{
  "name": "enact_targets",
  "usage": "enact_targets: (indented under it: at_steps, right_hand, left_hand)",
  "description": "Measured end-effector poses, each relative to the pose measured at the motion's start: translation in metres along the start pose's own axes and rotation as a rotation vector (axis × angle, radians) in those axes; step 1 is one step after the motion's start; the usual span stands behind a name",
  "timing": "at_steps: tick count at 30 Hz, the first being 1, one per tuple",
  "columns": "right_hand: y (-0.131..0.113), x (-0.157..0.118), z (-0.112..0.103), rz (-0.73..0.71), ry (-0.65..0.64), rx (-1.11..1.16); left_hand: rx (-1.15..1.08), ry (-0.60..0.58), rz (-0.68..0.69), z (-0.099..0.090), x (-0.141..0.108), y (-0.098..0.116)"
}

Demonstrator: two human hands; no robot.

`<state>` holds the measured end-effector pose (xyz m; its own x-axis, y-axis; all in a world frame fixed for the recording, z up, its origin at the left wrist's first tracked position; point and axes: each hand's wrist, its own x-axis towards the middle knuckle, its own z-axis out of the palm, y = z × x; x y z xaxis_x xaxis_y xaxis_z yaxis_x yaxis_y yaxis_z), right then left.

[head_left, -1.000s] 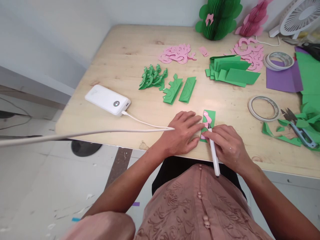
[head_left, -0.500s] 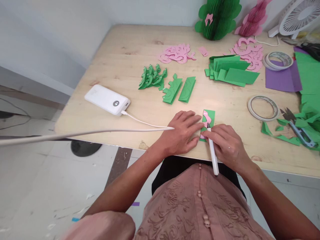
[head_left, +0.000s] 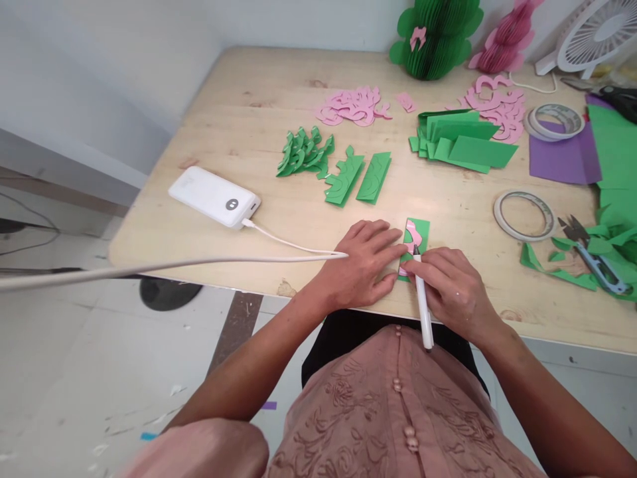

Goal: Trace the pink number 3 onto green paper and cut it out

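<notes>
My right hand (head_left: 455, 289) is closed around a white marker (head_left: 423, 305), its dark tip down at the edge of a pink paper cutout (head_left: 413, 234). The cutout lies on a green paper piece (head_left: 423, 228) near the table's front edge. Fingertips of my left hand (head_left: 365, 262) rest on the left side of these papers, palm down with the fingers spread. Part of the pink cutout is hidden under my fingers. Beyond my left hand lie two green folded strips, one partly cut (head_left: 344, 179) and one with a drawn outline (head_left: 374, 176).
A white power bank (head_left: 213, 197) and its cable (head_left: 199, 263) are on the left. Pink cutouts (head_left: 353, 106), green cutouts (head_left: 304, 153) and stacked green papers (head_left: 462, 141) sit farther back. Tape (head_left: 500, 222) and scissors (head_left: 600, 263) lie at the right.
The marker's rear end has shifted slightly to the left, its tip still at the pink cutout. Both hands stay in nearly the same place.
</notes>
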<state>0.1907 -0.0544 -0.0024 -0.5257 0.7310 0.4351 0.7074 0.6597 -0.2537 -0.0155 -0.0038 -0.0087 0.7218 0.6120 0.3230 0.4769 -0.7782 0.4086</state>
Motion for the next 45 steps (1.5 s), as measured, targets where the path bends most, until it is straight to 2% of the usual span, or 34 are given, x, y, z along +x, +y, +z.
enact_targets:
  at_steps: [14,24,29,35,45]
  right_hand:
    - [-0.001,0.001,-0.001,-0.009,0.011,0.003]
    - [0.000,0.000,0.000,-0.009,0.012,0.004]
    - [0.001,0.000,0.000,-0.008,0.013,0.010]
    - [0.002,0.000,0.000,-0.003,0.006,0.019]
    - [0.003,0.000,0.000,-0.010,0.008,0.026]
  left_hand:
    - [0.007,-0.070,0.002,-0.006,0.001,0.001]
    - [0.008,-0.014,-0.025,-0.008,-0.025,0.016]
    - [-0.008,0.019,0.007,-0.003,-0.036,0.026]
    - [0.053,0.040,-0.009,0.003,-0.039,0.034]
    - [0.064,0.026,-0.005,0.003,-0.040,0.033]
